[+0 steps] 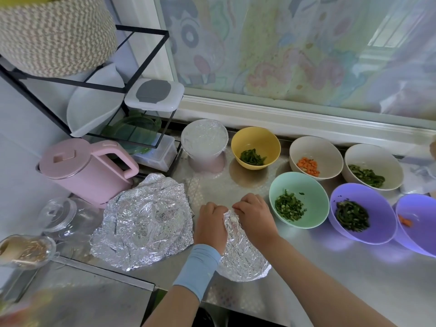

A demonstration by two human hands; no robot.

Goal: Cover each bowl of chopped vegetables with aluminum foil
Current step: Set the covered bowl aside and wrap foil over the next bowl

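Note:
My left hand (211, 224) and my right hand (256, 217) both pinch the far edge of a crumpled foil sheet (240, 258) lying on the counter in front of me. A stack of used foil sheets (144, 223) lies to the left. At the back stands a pink bowl (204, 139) with foil over its top. Uncovered bowls stand to the right: a yellow bowl (256, 138) with greens, a white bowl (316, 149) with carrot cubes, a white bowl (374, 159) with greens, a mint bowl (299, 187) and two purple bowls (363, 208) (417, 213).
A pink kettle (85, 168) stands at the left, in front of a black wire rack (127, 90) with plates and containers. A glass lid (57, 213) and a glass jar (26, 250) sit near the left front. A window sill runs along the back.

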